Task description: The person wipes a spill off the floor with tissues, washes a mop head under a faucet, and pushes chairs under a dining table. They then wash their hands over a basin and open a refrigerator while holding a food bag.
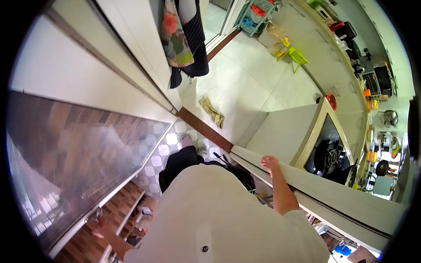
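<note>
Tan cloth, loose near the floor's edge, could slip underfoot; left hand's grip, by the door, unclear; right hand curled, seemingly empty.

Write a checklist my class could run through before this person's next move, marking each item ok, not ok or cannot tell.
1. Right hand free of objects: ok, as far as shows; nothing is seen in it.
2. Left hand on the metal door handle: cannot tell; the hand is blurred close to it.
3. Floor beyond the brown threshold free of loose things: not ok; a crumpled yellowish cloth lies there.
4. Cloth off the threshold: ok; pale floor shows between them.
5. Firm footing: cannot tell; the shirt and dark trousers hide much of the stance.
</note>
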Demonstrator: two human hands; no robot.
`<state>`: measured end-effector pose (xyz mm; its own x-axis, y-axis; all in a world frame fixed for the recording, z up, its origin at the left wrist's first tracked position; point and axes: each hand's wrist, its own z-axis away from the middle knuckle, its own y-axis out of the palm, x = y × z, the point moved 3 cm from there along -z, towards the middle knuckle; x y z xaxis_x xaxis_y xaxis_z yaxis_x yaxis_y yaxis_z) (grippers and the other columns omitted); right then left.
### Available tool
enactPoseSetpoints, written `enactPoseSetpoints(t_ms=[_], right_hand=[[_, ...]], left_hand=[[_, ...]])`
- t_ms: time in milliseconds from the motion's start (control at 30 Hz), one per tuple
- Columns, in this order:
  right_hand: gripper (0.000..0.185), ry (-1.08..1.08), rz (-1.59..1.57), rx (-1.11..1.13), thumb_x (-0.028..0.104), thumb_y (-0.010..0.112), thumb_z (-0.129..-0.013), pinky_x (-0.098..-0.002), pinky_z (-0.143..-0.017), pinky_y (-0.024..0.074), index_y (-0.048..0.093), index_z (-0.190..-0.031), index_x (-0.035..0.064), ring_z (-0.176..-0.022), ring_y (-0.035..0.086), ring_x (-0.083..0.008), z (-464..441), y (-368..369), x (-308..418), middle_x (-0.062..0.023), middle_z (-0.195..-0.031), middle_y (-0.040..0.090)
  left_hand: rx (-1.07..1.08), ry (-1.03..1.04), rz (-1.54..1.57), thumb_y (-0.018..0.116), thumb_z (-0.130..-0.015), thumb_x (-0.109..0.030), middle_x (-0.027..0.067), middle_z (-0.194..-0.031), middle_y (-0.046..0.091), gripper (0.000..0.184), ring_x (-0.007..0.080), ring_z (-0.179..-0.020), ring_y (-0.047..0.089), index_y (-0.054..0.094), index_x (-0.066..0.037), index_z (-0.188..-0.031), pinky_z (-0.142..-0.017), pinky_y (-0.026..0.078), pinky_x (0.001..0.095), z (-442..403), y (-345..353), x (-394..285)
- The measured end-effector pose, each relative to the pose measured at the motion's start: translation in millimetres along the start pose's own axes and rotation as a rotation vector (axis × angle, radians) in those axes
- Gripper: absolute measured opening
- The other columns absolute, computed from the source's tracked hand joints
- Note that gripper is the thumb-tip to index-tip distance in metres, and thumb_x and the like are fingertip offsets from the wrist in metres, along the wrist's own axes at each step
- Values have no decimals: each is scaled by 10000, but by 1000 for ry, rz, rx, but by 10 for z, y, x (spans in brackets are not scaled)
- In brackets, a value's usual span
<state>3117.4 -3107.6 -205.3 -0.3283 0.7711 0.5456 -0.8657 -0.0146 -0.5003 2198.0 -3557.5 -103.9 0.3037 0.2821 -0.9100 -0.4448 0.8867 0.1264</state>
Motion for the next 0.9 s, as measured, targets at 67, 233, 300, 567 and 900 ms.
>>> enactPoseSetpoints(t_ms=[67, 233, 300, 567, 900], right_hand=[[193, 56, -29, 50, 176, 619, -892, -300, -659, 538, 656, -945, -5, -753, 672, -177, 18, -8, -26, -78, -816, 675], [173, 101, -108, 130, 167, 624, -899, -311, -590, 541, 637, -889, -5, -687, 659, -176, -212, 17, -134, -90, -758, 650], [165, 282, 51, 37, 161, 621, -905, -307, -562, 535, 625, -862, 1, -655, 649, -181, -151, -23, -9, -98, -742, 639], [143, -337, 404, 139, 166, 655, -883, -311, -572, 480, 611, -877, 30, -625, 579, -169, -1809, 75, 1345, -62, -730, 604], [215, -539, 502, -18, 249, 689, -827, -303, -608, 511, 684, -899, 46, -688, 642, -149, -2368, -806, 4602, -52, -769, 668]], left_hand=[[163, 15, -103, 521, -902, -370, 181, -1144, 627, 427, 374, -973, 621, 617, 21, -1044, -877, 534, 502, 90, 463, -338], [-96, -43, -337, 623, -864, -306, 114, -1090, 662, 362, 284, -946, 647, 652, -23, -1088, -776, 569, 392, 357, 647, -188], [18, 93, -343, 631, -851, -280, 82, -973, 679, 340, 251, -839, 654, 663, -17, -1065, -678, 554, 332, 468, 610, -65], [49, 217, -361, 568, -865, -134, 95, -870, 668, 209, 226, -765, 633, 675, 25, -949, -671, 533, 317, 428, 526, 213], [-73, 231, -335, 538, -867, -103, 109, -836, 643, 177, 232, -751, 615, 649, 29, -905, -678, 528, 326, 1386, 1050, 723]])
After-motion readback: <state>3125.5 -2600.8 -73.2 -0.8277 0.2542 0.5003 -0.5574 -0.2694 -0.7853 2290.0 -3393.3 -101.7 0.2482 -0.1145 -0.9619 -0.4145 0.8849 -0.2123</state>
